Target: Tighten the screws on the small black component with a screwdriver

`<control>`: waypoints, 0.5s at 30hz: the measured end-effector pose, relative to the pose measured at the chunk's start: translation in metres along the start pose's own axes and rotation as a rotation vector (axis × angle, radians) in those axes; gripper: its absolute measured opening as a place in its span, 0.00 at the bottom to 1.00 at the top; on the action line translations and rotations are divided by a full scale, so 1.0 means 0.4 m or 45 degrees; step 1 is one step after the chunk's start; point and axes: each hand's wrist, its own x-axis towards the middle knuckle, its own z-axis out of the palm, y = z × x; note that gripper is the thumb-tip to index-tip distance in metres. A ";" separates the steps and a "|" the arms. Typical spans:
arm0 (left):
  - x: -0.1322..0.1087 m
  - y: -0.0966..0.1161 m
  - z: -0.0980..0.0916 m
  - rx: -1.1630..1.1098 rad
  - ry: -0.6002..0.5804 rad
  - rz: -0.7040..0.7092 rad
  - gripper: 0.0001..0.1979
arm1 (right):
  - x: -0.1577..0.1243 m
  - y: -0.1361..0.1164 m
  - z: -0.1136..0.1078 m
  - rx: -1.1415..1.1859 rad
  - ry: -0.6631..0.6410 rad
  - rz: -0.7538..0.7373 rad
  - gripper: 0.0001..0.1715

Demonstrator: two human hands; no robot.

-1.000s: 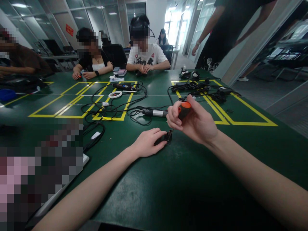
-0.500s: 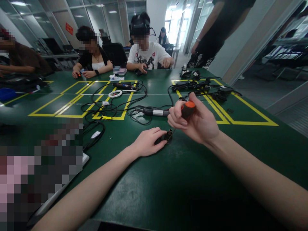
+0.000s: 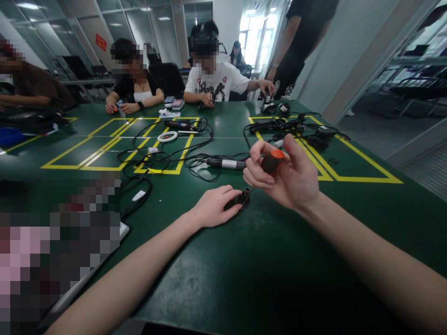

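My left hand (image 3: pixel 218 207) rests on the table, its fingers closed round a small dark part (image 3: pixel 245 197) with a short metal tube standing up from it. What kind of part it is I cannot make out. Above and to the right, my right hand (image 3: pixel 286 174) holds a screwdriver (image 3: pixel 272 161) by its black handle with an orange end. The handle's orange end tilts up toward me, and the thin shaft slopes down toward the dark part. Whether the tip touches the part I cannot tell.
Beyond my hands lies a black and silver pen-like tool (image 3: pixel 226 164) among looped black cables (image 3: pixel 167 158). A white ring (image 3: pixel 167 136) and more cables (image 3: pixel 289 126) lie farther back on the green table (image 3: pixel 223 270). Several people sit or stand around it.
My right thumb has lifted away from the screwdriver handle, and the handle has turned slightly. My left hand stays put. Across the table a person's hand has reached toward the items at the back.
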 end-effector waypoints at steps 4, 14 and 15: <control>0.000 0.003 -0.002 -0.010 -0.011 -0.004 0.17 | -0.002 0.004 0.002 -0.021 0.002 -0.038 0.30; -0.001 0.000 0.002 -0.018 -0.002 -0.002 0.17 | -0.008 -0.056 -0.009 -0.060 0.039 -0.113 0.33; -0.001 0.000 0.001 -0.020 -0.006 -0.002 0.17 | -0.007 -0.061 -0.014 -0.057 0.056 -0.083 0.31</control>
